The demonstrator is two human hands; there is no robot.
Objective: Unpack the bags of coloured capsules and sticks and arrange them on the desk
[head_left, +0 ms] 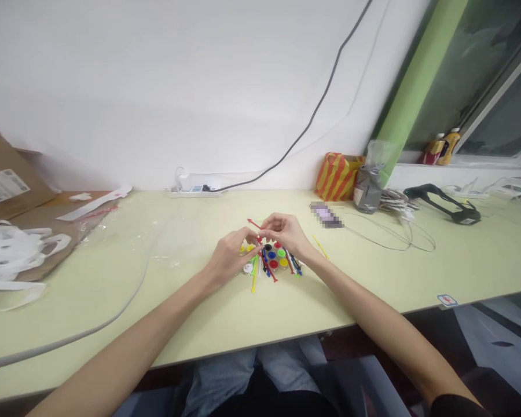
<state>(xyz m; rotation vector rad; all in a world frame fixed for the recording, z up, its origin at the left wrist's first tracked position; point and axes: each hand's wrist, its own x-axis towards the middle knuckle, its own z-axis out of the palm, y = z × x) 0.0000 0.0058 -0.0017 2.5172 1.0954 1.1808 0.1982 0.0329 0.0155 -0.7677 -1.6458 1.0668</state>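
Note:
My left hand (pixel 231 255) and my right hand (pixel 286 233) meet above the table, fingertips almost touching. Both are closed in a pinch around a thin red plastic strip with an arrow-shaped tip (pixel 252 222), which sticks out to the upper left. The fingers hide most of its lower part. Below the hands stands a cluster of small round pieces with coloured tops, among them a red one (pixel 273 264), a green one (pixel 282 253) and a white one (pixel 248 268). Several arrow-tipped strips, such as a yellow strip (pixel 253 284), lean or lie among them.
A loose yellow strip (pixel 320 247) lies beside my right forearm. Behind are a power strip (pixel 195 191), a phone (pixel 326 215) and a striped bag (pixel 336 176). Black headgear (pixel 443 202) and cables lie at right. Cardboard (pixel 15 179) and clear plastic wrap occupy the left.

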